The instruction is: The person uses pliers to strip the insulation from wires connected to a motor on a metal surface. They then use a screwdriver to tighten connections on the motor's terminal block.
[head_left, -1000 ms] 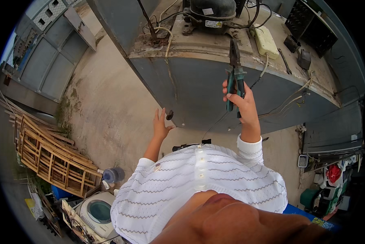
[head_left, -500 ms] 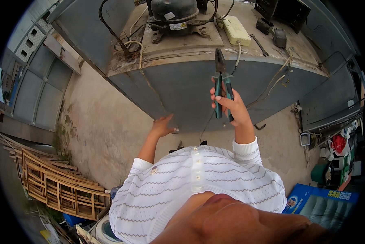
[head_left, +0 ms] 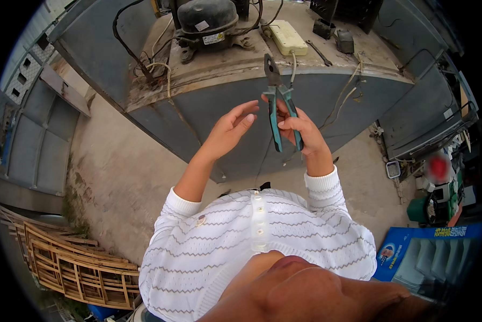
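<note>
A pair of combination pliers (head_left: 275,96) with teal and black handles is held upright in my right hand (head_left: 305,130), jaws pointing away from me. My fingers wrap around the handles, which stand somewhat apart; the jaws look closed. My left hand (head_left: 231,129) is raised just left of the pliers, empty, its fingers stretched out and slightly bent, not touching them. Beyond the pliers, a worn workbench (head_left: 198,80) carries a black compressor (head_left: 207,24) with cables, a cream-coloured power strip (head_left: 288,37) and a wrench (head_left: 319,52).
Dark metal pieces (head_left: 344,41) lie at the bench's back right. Loose cables hang down its grey front. On the concrete floor (head_left: 117,145), wooden frames (head_left: 80,260) are stacked at the lower left. A blue box (head_left: 429,255) and assorted clutter stand at the right.
My left hand has risen from low beside the bench to near the pliers. My right hand still holds the pliers, whose handles are spread a little wider. The view has shifted slightly.
</note>
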The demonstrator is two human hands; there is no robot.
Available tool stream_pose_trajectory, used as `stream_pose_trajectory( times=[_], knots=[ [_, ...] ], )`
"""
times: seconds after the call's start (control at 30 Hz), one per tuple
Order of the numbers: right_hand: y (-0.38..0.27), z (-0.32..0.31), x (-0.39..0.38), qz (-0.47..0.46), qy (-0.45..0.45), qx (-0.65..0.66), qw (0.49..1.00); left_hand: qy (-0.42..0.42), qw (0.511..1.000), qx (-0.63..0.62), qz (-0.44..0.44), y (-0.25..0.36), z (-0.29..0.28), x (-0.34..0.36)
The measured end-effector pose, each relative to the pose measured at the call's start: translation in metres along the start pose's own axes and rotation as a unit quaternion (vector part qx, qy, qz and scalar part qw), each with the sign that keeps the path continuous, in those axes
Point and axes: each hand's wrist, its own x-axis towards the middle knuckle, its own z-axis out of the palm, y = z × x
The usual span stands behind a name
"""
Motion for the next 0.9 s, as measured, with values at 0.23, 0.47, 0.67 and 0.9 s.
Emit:
stream_pose_trajectory(
  times=[0.23,0.47,0.67,0.9],
  knots=[
    [-0.027,0.024,0.013,-0.016,0.061,-0.001,0.998,-0.07,0.953,-0.292,-0.05,0.018,0.018,0.041],
    [-0.037,0.013,0.025,-0.062,0.08,-0.212,0.972,-0.12,0.952,-0.24,-0.147,0.043,0.012,0.057],
    [-0.059,-0.005,0.039,-0.01,0.117,-0.235,0.965,-0.107,0.961,-0.219,-0.128,0.076,-0.029,0.056],
    [-0.065,-0.015,0.066,0.011,0.093,-0.213,0.973,-0.065,0.981,-0.177,-0.051,0.089,-0.007,0.055]
  ],
)
